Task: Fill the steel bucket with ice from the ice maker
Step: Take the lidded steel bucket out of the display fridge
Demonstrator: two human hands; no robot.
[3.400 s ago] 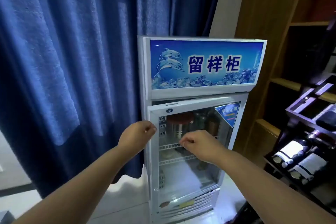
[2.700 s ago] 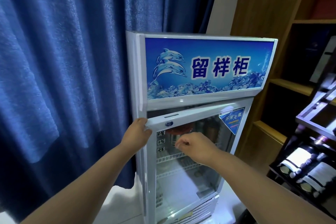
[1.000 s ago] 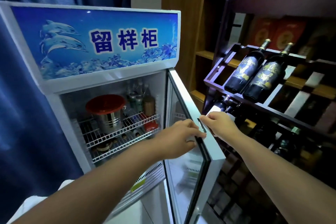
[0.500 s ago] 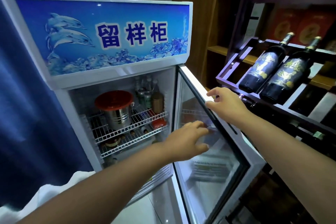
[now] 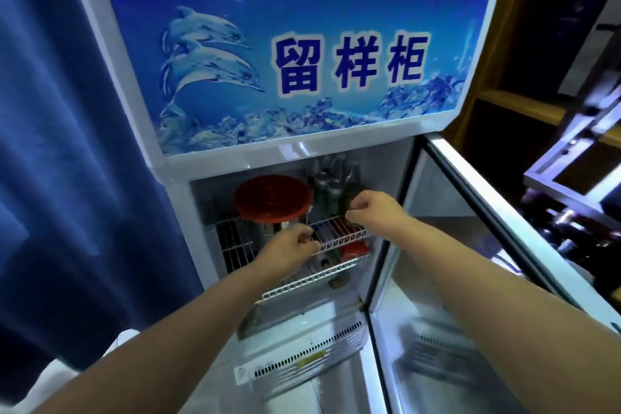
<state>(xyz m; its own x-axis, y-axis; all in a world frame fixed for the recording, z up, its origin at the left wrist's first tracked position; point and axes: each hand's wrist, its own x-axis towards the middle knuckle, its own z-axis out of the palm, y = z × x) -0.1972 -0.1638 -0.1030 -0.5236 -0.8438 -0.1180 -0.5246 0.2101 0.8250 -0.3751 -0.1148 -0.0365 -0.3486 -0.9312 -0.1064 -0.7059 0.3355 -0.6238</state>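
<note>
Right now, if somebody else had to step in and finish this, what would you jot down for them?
Left hand: empty, fingers curled, at the front of the upper wire shelf, just below the steel bucket.
Right hand: empty, loosely curled, inside the cabinet beside the bottles.
Bucket: on the upper shelf, red lid on it.
Done: glass door swung wide open.
Left: lift the bucket out, take the lid off, fill it with ice. No ice visible from here.

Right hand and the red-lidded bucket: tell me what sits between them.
In the head view, a cluster of bottles stands on the wire shelf between the right hand and the bucket. The hand is curled and touches neither.
</note>
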